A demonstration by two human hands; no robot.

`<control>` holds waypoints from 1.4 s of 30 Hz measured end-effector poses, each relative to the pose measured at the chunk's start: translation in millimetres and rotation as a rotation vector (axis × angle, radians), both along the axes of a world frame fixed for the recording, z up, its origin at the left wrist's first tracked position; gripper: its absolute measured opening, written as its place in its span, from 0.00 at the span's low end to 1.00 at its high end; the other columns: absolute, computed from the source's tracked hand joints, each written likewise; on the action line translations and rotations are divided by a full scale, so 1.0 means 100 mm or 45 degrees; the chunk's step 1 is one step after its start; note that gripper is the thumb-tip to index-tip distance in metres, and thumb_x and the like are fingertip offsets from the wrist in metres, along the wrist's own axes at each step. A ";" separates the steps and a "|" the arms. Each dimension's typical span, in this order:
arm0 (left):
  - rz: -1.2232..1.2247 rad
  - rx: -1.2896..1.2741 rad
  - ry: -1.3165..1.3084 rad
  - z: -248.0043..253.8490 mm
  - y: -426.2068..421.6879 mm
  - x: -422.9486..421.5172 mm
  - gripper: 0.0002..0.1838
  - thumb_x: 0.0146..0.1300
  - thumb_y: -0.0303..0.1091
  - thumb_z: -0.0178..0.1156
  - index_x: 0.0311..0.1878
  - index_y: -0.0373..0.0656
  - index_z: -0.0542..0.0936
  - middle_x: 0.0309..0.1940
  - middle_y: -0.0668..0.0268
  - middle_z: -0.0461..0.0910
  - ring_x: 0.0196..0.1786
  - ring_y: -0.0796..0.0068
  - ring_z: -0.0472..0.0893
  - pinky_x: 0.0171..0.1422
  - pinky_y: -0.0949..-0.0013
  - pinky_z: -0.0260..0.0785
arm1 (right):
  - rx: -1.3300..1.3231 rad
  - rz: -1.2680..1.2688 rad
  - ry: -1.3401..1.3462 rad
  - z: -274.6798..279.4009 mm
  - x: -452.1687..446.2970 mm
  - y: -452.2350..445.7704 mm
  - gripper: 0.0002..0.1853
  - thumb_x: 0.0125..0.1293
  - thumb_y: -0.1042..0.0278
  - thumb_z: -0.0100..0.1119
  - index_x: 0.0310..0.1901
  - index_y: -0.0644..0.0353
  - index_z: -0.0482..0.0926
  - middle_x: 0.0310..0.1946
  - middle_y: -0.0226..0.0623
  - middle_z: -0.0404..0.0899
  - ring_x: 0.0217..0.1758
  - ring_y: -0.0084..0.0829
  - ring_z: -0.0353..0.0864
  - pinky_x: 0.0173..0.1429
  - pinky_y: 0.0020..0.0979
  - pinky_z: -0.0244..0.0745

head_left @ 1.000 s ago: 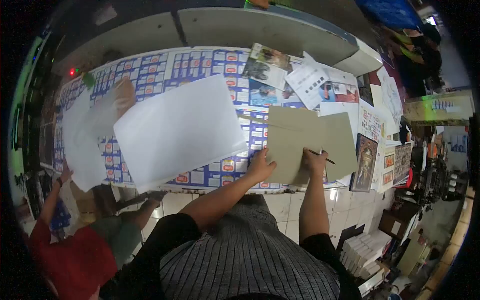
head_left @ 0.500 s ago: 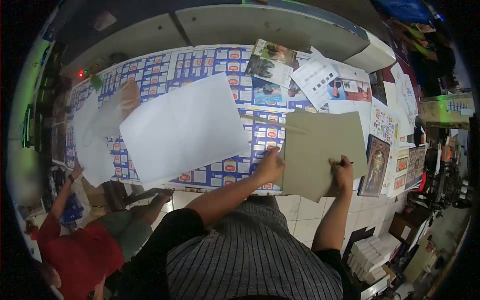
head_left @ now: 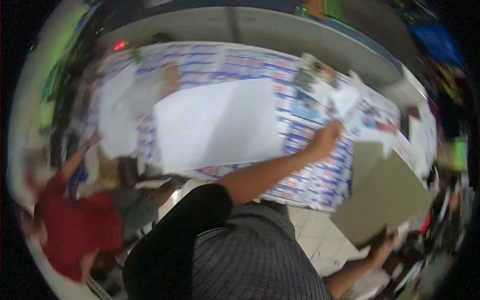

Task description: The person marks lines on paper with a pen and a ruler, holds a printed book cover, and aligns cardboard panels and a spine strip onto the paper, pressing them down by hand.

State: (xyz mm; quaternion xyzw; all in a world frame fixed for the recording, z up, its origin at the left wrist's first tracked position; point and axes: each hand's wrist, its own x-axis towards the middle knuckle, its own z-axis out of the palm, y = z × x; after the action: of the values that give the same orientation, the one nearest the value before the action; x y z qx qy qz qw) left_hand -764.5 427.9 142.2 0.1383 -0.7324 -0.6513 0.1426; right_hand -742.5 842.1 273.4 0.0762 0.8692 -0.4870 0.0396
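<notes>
Most broadly, saw the desk (head_left: 300, 204) stretching left to right under blue-and-white label sheets (head_left: 320, 177), backed on the far side by a grey panel (head_left: 310, 31). Judged room for moving tightest there and easier on the near side, above the tiled floor (head_left: 307, 225). Found a co-worker (head_left: 80, 227) in red at the left, close to a thin pale sheet (head_left: 117, 125). Next in size, noted a broad white sheet (head_left: 210, 122) lying mid-desk, partly shadowed, apart from both hands. To its right, found the olive board (head_left: 385, 195), newly turned askew and brought out past the near edge of the desk; could not tell whether one piece or two overlapping. Read from that a shift of support, from the desk toward the right hand (head_left: 384, 245). Saw that hand at the board's near edge, grip seemingly closed on it, despite the blur. Beyond the board, found loose papers (head_left: 375, 115) crowding the far right and narrowing the room there. Saw the left hand (head_left: 327, 141) newly off the board, over the label sheets and near those papers. Could not tell the opening of that grip, nor any contact or hold.
</notes>
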 end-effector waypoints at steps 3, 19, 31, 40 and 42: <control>-0.297 1.010 -0.275 0.04 0.24 0.57 0.10 0.79 0.39 0.46 0.50 0.42 0.68 0.39 0.67 0.76 0.34 0.78 0.79 0.33 0.70 0.75 | -0.329 0.150 0.117 -0.23 -0.02 -0.07 0.26 0.75 0.58 0.54 0.67 0.63 0.66 0.60 0.43 0.74 0.58 0.37 0.73 0.63 0.40 0.68; -0.343 1.054 -0.395 -0.05 -0.03 1.67 0.33 0.74 0.67 0.40 0.57 0.45 0.71 0.43 0.66 0.78 0.45 0.75 0.77 0.44 0.67 0.71 | -0.289 0.313 0.001 -0.41 -0.02 -1.08 0.25 0.71 0.60 0.63 0.64 0.61 0.69 0.54 0.37 0.77 0.56 0.29 0.74 0.61 0.34 0.68; -0.037 0.855 -0.414 -0.75 -0.21 1.75 0.23 0.78 0.51 0.46 0.58 0.40 0.73 0.43 0.62 0.79 0.41 0.72 0.79 0.44 0.66 0.75 | -0.281 0.371 -0.163 -1.32 -0.39 -1.77 0.20 0.66 0.71 0.63 0.57 0.70 0.74 0.34 0.30 0.78 0.38 0.24 0.75 0.48 0.24 0.70; 0.711 0.937 -0.550 -0.40 -1.50 2.41 0.16 0.78 0.42 0.48 0.53 0.38 0.75 0.43 0.54 0.80 0.45 0.63 0.83 0.49 0.62 0.80 | 0.192 0.527 -0.009 -2.08 -0.96 -1.69 0.28 0.68 0.64 0.64 0.62 0.76 0.71 0.48 0.48 0.84 0.49 0.34 0.80 0.55 0.32 0.73; 0.866 0.757 -0.532 -0.50 -1.93 2.52 0.13 0.77 0.40 0.50 0.54 0.42 0.75 0.40 0.59 0.80 0.36 0.68 0.83 0.38 0.66 0.78 | 0.182 0.514 -0.002 -2.07 -0.96 -1.75 0.28 0.67 0.63 0.65 0.62 0.75 0.71 0.48 0.49 0.83 0.50 0.36 0.80 0.57 0.32 0.73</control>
State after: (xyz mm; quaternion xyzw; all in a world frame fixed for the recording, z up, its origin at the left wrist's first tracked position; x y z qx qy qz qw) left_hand -512.3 234.9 92.6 0.5316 -0.4411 -0.7069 0.1517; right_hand -838.9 667.3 65.9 -0.0963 0.8990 -0.4064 0.1314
